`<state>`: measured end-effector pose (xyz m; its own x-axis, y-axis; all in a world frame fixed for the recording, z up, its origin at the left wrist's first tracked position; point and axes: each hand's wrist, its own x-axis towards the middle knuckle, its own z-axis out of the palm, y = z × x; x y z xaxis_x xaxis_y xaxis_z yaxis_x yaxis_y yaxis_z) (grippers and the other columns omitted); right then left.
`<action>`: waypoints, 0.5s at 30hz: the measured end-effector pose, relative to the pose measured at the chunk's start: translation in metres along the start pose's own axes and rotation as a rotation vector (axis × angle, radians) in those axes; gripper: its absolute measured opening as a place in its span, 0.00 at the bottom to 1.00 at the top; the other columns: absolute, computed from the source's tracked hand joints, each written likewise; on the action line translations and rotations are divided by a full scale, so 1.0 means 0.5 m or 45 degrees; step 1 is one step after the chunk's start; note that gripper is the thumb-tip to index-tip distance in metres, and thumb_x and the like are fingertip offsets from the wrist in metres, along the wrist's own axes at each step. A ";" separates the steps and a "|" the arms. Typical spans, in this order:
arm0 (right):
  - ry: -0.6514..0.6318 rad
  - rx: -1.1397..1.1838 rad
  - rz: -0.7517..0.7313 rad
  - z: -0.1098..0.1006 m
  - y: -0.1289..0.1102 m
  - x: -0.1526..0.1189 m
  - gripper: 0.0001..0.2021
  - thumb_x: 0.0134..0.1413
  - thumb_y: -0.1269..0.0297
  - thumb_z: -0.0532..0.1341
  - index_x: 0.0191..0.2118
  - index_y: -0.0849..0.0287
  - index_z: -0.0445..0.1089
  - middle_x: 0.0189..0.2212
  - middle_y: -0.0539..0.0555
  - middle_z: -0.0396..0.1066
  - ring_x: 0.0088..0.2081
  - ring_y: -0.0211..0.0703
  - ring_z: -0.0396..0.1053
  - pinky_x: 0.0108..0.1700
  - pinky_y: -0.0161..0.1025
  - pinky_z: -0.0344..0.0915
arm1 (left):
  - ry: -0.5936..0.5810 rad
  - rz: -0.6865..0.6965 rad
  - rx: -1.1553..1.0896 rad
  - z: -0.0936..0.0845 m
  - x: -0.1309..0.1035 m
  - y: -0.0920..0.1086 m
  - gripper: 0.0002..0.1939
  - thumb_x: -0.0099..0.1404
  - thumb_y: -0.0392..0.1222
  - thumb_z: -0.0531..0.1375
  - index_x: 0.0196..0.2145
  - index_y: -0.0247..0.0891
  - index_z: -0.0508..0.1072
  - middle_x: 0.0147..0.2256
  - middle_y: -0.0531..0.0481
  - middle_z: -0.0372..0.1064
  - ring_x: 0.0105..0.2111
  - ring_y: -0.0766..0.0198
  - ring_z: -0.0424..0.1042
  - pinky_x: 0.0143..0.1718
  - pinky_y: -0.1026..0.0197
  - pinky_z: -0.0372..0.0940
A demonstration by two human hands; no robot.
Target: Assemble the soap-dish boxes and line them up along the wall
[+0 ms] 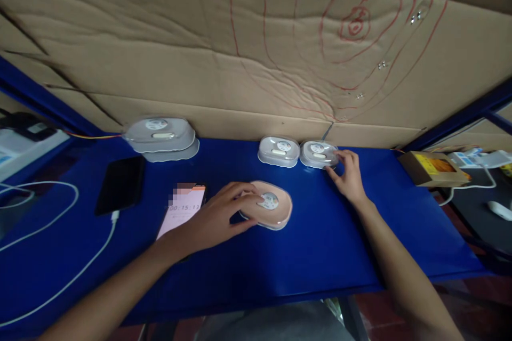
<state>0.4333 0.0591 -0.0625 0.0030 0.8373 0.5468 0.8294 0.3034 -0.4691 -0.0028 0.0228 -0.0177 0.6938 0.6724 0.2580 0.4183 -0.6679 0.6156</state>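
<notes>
An oval, peach-coloured plastic case with a clear lid and a round printed sticker lies flat near the middle of the blue table. My left hand grips its left end, fingertips over the lid and thumb along the near edge. At the back, by the cardboard, sit two similar grey cases side by side, the left grey case and the right grey case. Around the right end of the latter, thumb and fingers of my right hand are closed. Each grey case shows a sticker and a white oblong piece.
A stack of grey clear-lidded cases stands at the back left. A phone with a running timer lies by my left forearm, a black phone with a white cable beyond it. A cardboard box sits at the right edge. Cardboard walls the back.
</notes>
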 end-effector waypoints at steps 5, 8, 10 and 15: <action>-0.065 0.040 -0.063 0.025 -0.039 -0.002 0.24 0.70 0.47 0.62 0.64 0.51 0.66 0.60 0.63 0.67 0.63 0.59 0.70 0.66 0.63 0.71 | -0.033 -0.029 -0.046 0.004 -0.013 0.006 0.25 0.70 0.47 0.70 0.63 0.54 0.76 0.68 0.42 0.65 0.67 0.42 0.66 0.68 0.41 0.64; -0.102 0.034 -0.085 0.024 -0.056 -0.002 0.26 0.71 0.47 0.62 0.68 0.50 0.64 0.65 0.64 0.65 0.69 0.61 0.65 0.71 0.67 0.65 | -0.029 -0.064 -0.132 -0.006 -0.012 0.005 0.28 0.71 0.51 0.69 0.67 0.55 0.72 0.72 0.43 0.58 0.70 0.40 0.61 0.70 0.40 0.61; -0.127 0.003 -0.071 0.026 -0.063 -0.003 0.27 0.72 0.46 0.61 0.70 0.49 0.64 0.70 0.64 0.59 0.73 0.64 0.60 0.74 0.70 0.59 | 0.041 -0.135 -0.183 -0.013 -0.007 -0.002 0.28 0.75 0.52 0.65 0.69 0.54 0.69 0.74 0.42 0.55 0.72 0.41 0.60 0.72 0.41 0.60; -0.053 0.015 0.041 0.030 -0.050 -0.005 0.27 0.70 0.43 0.62 0.66 0.52 0.69 0.70 0.65 0.59 0.71 0.65 0.63 0.71 0.69 0.63 | 0.176 -0.273 -0.152 -0.015 0.006 -0.029 0.22 0.79 0.54 0.57 0.65 0.48 0.71 0.71 0.40 0.59 0.72 0.43 0.60 0.74 0.39 0.54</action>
<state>0.4043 0.0563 -0.0623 0.0062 0.8646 0.5024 0.8225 0.2814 -0.4943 -0.0109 0.0370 -0.0201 0.5071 0.8368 0.2064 0.4694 -0.4690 0.7482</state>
